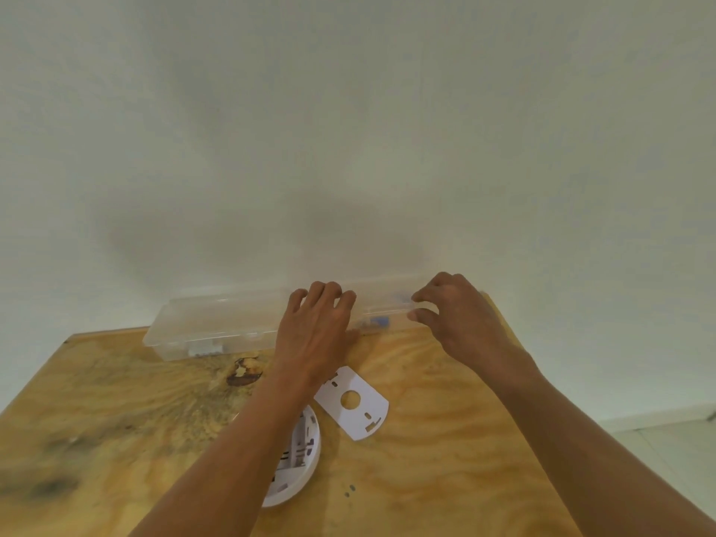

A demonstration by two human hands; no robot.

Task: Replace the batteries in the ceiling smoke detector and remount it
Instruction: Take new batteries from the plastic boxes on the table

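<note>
A: Quick pass. What's on the bench?

B: Long clear plastic storage box w/ lid (240, 323) at the back edge of the yellow plywood tabletop (116, 412), up against the white wall (348, 110). Round white plastic smoke detector (300, 459) lies back-side up near the front, partly hidden under the left forearm. Flat white mounting plate w/ a centre hole (354, 403) sits just beside it, apart from the box.

A: Hands?

B: Left hand (315, 335) is palm down, fingers spread and curled over the box lid around the middle, looks like it's holding it steady. Right hand (453, 312) pinches the lid's front edge toward the right end, thumb under, forefinger over.

A: Step?

B: Prob opening the box to get batteries. Something blue inside (381, 322), blurred, can't tell what. Detector's compartment can't be read from here.

A: Risks?

B: Lid could pop suddenly if the latch is stiff, and the light box may slide or tip, spilling contents. Left forearm hangs right over the detector, so a jerk back could knock it or the plate toward the table edge. Small dark bits (350, 490) near the front could roll off too.
</note>
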